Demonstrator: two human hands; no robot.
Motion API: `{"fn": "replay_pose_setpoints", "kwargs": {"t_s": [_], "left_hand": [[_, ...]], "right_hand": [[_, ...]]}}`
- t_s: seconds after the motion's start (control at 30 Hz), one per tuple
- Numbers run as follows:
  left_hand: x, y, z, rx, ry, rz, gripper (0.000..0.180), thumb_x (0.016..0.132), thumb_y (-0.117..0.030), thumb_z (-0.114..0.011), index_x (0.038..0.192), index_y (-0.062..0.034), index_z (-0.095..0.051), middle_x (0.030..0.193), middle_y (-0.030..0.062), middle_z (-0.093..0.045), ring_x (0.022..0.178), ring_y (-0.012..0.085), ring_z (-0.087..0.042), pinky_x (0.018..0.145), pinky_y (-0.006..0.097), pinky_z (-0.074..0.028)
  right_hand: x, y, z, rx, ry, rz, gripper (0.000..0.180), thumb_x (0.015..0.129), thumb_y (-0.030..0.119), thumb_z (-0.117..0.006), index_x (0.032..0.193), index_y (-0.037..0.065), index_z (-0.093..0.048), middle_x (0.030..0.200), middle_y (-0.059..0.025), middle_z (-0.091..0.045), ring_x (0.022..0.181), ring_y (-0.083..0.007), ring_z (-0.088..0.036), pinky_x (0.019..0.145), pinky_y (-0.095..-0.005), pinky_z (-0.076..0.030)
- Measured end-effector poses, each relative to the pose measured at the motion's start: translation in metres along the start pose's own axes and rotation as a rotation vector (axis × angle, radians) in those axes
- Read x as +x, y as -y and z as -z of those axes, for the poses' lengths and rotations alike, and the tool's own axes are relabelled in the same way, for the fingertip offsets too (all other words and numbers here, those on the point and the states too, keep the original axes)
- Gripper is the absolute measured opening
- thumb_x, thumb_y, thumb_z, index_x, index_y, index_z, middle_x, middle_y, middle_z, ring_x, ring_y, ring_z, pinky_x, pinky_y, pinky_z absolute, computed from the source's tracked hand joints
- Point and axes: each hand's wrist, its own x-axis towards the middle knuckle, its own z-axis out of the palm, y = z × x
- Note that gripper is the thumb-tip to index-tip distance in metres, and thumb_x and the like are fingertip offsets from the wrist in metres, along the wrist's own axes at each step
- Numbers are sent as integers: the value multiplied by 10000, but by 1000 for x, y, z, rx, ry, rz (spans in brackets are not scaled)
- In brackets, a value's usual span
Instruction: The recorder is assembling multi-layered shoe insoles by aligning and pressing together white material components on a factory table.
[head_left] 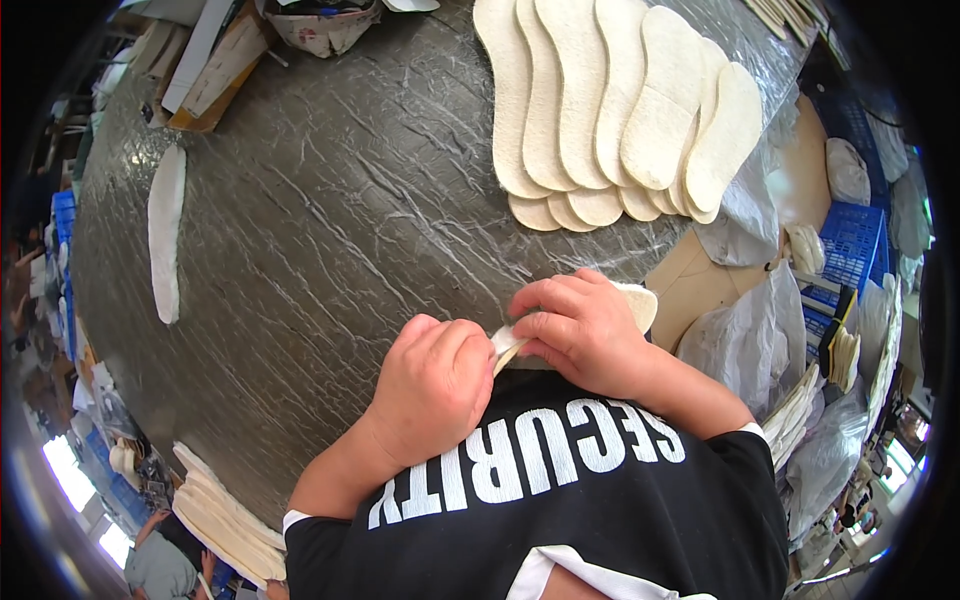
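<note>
Low in the centre of the frame, both hands meet at the near edge of a table (330, 230) wrapped in crinkled grey plastic film. The left hand (435, 385) is curled with its fingers drawn together, pinching the near end of a cream insole (640, 303); the right hand (580, 330) lies over the same piece with its fingers closed down on it, so only the rounded tip shows past the knuckles, at the table's right-hand edge. Whether the thumbs are under the piece cannot be told. Between the hands and the far side, a broad stretch of bare film fills the middle of the frame. At the top right, a fanned row of insoles (610, 100) lies overlapped, their heels pointing toward the hands, well apart from them. At the left edge, a single insole (166, 230) lies lengthwise near the table's rim. At the upper left, flat cardboard pieces (215, 70) lean on one another, and beside them at top centre stands a shallow bowl (325, 28), its contents unclear. At the lower left, below the table edge, a stack of insoles (225, 515) is layered. To the right, past the table's edge, a blue plastic crate (850, 245) stands among grey plastic bags (745, 335); what the crate holds is too small to tell.
</note>
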Motion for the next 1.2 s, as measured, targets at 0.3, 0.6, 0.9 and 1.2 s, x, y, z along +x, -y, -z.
{"fn": "replay_pose_setpoints", "kwargs": {"t_s": [0.3,0.6,0.9,1.2], "left_hand": [[-13,30,21,-497,27,356,143,856,-40,-636,980,32,-634,920,120,-636,827,200,-621,747,305,-493],[-1,17,16,-228,150,184,317,711,-171,-789,943,3,-664,892,116,-646,853,304,-599,785,384,-476],[1,17,4,-113,112,143,211,678,-133,-787,819,-44,-657,769,58,-604,767,252,-580,710,370,-407],[3,19,-2,-69,41,58,251,649,-105,-795,845,-45,-650,821,59,-628,788,240,-591,752,362,-422]], "right_hand": [[-1,-1,-3,-49,-18,29,277,616,102,-767,854,116,-624,948,26,-641,717,-176,-549,644,-352,-363],[2,4,-2,-78,22,-2,206,673,167,-757,836,128,-637,937,45,-615,785,-147,-554,705,-348,-366],[2,3,-4,-34,-10,39,254,614,84,-738,834,100,-614,930,9,-629,733,-188,-556,668,-367,-361],[17,5,-4,-84,197,11,199,712,216,-755,828,113,-630,849,18,-634,799,-184,-597,756,-379,-388]]}}
